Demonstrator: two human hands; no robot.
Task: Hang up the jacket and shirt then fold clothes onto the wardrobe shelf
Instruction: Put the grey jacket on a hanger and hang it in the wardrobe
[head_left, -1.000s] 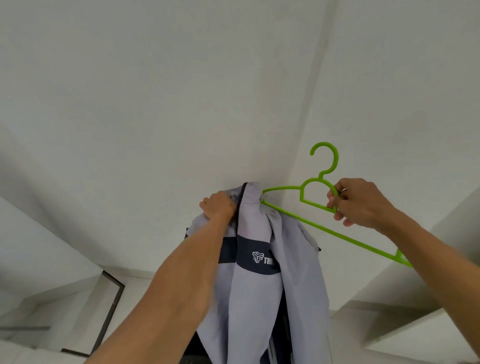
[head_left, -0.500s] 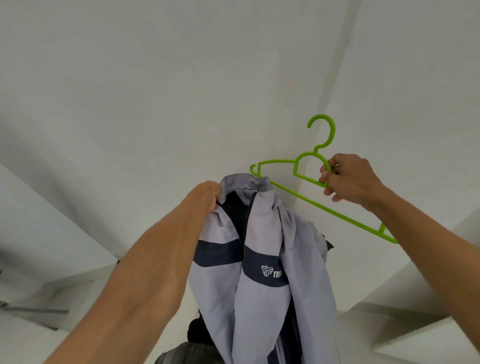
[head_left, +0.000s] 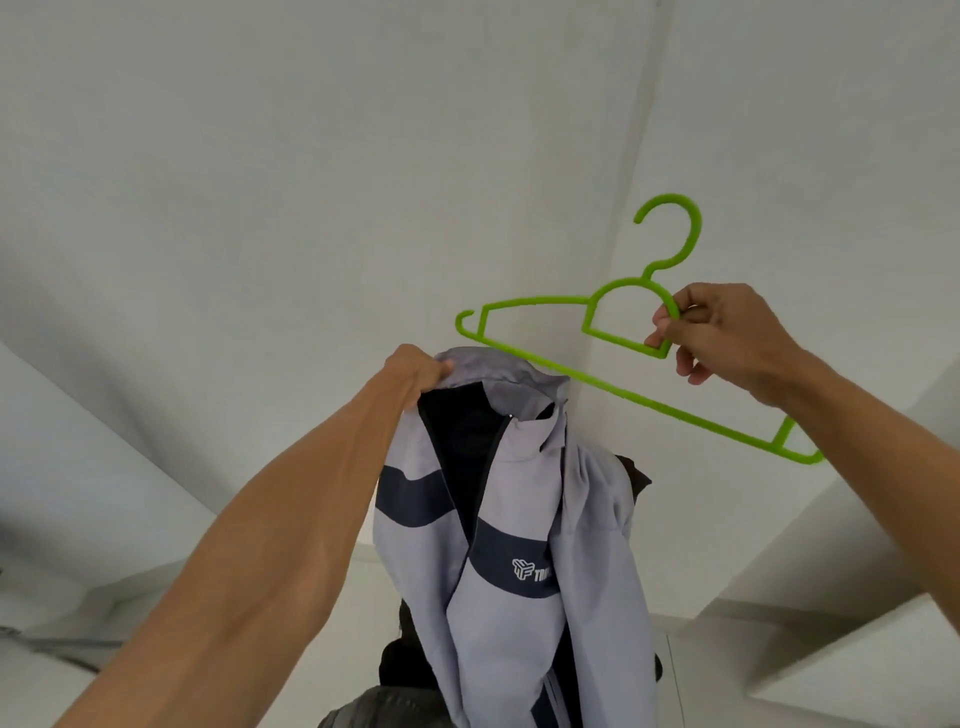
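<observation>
Left hand grips jacket collar; right hand pinches green hanger.

jacket hanging from left hand, hanger up-right in right hand

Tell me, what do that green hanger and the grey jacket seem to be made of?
The green hanger: probably moulded plastic, matte; uniform bright colour, thin one-piece bars. The grey jacket: likely thin synthetic woven fabric, low sheen; it drapes in soft folds and carries a printed logo; fibre unclear.
</observation>
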